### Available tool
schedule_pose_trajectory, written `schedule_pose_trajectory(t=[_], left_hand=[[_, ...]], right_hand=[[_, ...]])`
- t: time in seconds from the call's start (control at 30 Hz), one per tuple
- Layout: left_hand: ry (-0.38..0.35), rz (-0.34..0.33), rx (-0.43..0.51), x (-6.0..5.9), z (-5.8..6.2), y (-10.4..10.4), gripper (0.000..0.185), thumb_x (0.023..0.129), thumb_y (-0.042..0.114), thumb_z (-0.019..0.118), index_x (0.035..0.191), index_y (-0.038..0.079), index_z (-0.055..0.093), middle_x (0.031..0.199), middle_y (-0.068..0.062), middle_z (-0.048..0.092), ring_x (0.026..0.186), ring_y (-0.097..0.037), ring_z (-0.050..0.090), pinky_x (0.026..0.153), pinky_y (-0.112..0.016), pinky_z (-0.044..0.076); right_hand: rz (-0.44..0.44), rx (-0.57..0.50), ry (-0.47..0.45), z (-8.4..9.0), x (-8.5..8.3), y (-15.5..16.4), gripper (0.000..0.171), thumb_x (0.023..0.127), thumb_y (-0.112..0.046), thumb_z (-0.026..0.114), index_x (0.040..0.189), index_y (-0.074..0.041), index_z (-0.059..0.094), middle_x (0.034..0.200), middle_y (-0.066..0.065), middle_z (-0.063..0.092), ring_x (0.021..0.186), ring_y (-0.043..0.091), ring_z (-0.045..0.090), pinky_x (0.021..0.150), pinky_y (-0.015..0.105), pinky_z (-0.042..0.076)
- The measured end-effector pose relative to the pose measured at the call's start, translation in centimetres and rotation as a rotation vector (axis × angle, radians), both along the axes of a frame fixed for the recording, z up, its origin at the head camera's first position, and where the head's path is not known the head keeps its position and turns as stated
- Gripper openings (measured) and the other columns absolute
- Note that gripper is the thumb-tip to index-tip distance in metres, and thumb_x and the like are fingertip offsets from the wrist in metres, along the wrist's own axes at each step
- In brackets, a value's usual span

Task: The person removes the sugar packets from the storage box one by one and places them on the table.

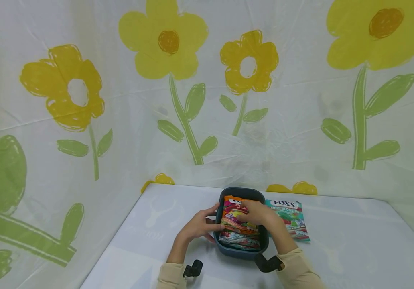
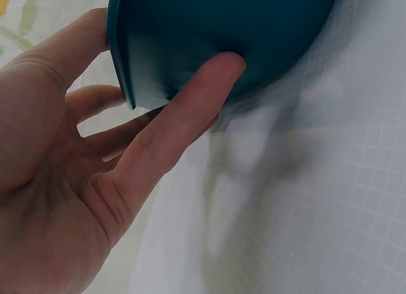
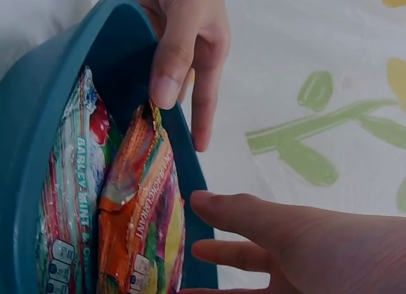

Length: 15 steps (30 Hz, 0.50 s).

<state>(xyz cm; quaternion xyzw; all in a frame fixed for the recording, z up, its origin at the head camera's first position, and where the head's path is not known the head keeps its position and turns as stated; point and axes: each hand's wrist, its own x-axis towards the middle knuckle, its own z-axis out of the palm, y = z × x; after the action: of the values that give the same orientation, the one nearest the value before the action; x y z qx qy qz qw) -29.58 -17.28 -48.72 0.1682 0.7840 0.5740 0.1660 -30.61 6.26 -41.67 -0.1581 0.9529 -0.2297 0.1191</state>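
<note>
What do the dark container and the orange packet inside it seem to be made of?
Container: probably plastic, smooth and fairly matte, as its even colour and rounded shape suggest; coated metal cannot be excluded.

Orange packet: likely thin plastic film, glossy, since it crinkles and shows small bright highlights; a foil layer is possible.

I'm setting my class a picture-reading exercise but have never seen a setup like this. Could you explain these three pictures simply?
No machine is working here: these are a person's bare left hand and right hand. The wide picture comes from a camera on the head, looking forward and down; the two close-ups come from cameras on the wrists, one each. On the white table stands a dark teal container with an orange packet and a barley mint packet inside. A mint blossom packet lies to its right. The left hand holds the container's rim; the right reaches over the orange packet, with no clear grip visible.
</note>
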Motion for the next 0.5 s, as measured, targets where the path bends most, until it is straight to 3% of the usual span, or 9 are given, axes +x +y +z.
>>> schedule_pose_trajectory(t=[0.5], left_hand=[[-0.001,0.001,0.0,0.0,0.1,0.0,0.079,0.089,0.026,0.073,0.155,0.02,0.03,0.138,-0.02,0.053,0.107,-0.027,0.067,0.06,-0.043,0.063]], right_hand=[[-0.144,0.069,0.054,-1.3,0.4,-1.0,0.046,0.089,-0.037,0.071,0.122,-0.006,0.064,0.111,0.013,0.07,0.092,0.031,0.063,0.087,0.061,0.052]])
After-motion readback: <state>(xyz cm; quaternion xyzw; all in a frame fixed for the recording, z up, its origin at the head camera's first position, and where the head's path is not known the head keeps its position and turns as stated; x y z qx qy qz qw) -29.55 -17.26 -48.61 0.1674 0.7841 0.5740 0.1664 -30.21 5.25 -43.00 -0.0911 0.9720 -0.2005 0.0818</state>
